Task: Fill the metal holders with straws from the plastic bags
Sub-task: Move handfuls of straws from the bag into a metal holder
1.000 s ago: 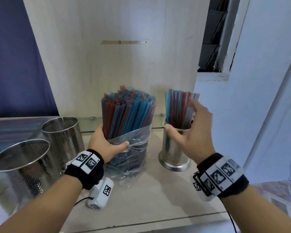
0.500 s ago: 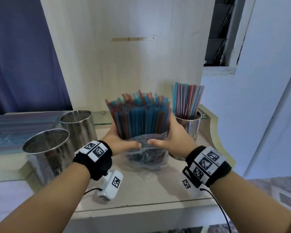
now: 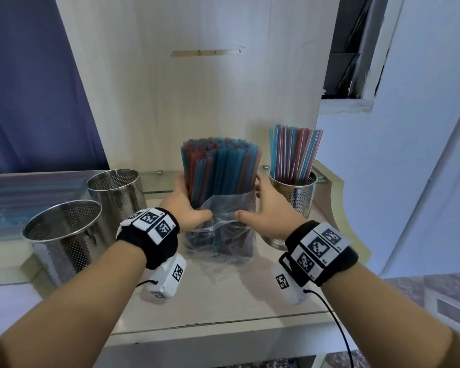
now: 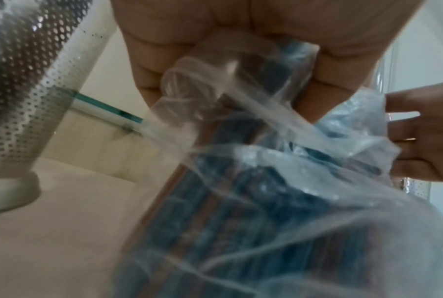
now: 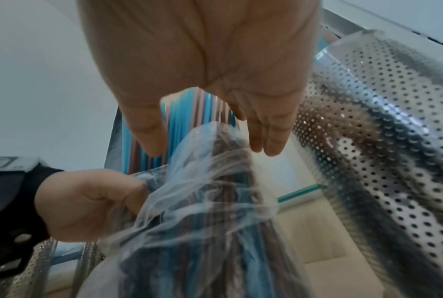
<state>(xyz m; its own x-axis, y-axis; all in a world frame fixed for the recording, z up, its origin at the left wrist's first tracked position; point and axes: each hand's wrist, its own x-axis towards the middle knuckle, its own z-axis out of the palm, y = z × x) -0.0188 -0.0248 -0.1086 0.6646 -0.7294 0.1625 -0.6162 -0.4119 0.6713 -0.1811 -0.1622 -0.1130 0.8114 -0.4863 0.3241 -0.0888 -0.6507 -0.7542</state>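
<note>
- Head view: my left hand (image 3: 187, 208) and right hand (image 3: 270, 208) flank the bag (image 3: 221, 235) of straws (image 3: 219, 168), upright on the shelf (image 3: 223, 301) between empty holders (image 3: 117, 192) and a filled holder (image 3: 300, 193)
- Left wrist: my fingers curl round the plastic, gripping the bag
- Right wrist: fingers straight against the bag, unclenched; filled holder just beside

Beige shelf (image 3: 223, 304): metal holders (image 3: 117, 192), straw bag (image 3: 221, 235)
</note>
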